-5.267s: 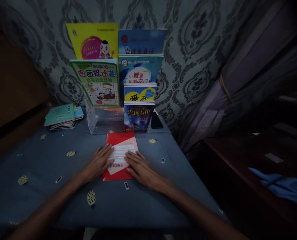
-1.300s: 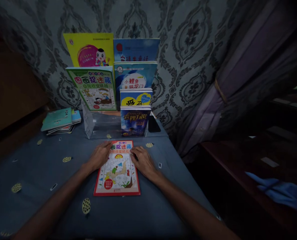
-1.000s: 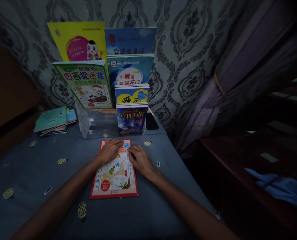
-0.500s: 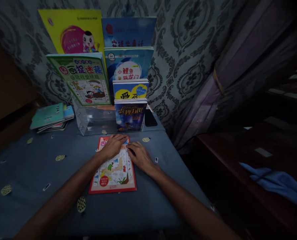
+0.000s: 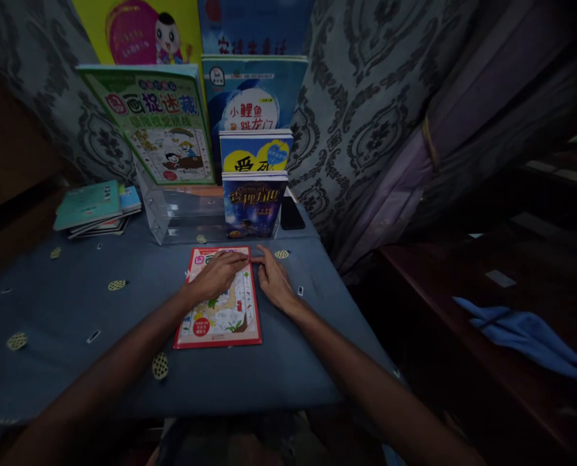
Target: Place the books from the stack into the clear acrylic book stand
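A red-bordered picture book (image 5: 237,325) lies face up on the cloth-covered table, partly hidden by my hand. My left hand (image 5: 219,272) rests flat across the upper part of its cover, fingers stretched toward the right edge. Beside that edge, close to the top right corner, is my right hand (image 5: 274,279). Its fingers are apart, and the foremost ones reach to the book's edge near my left fingertips. I see nothing held in either hand.
Behind the book, a clear acrylic stand (image 5: 186,217) bears several upright books, including a green picture book (image 5: 171,152). Stacked books (image 5: 88,206) lie at left. A black phone (image 5: 292,213) is right of the stand. A blue cloth (image 5: 516,336) lies on dark red furniture.
My right hand has moved from the cover to beyond the book's right edge, its fingers spreading. The left hand has slid slightly down the cover. The view has tilted downward.
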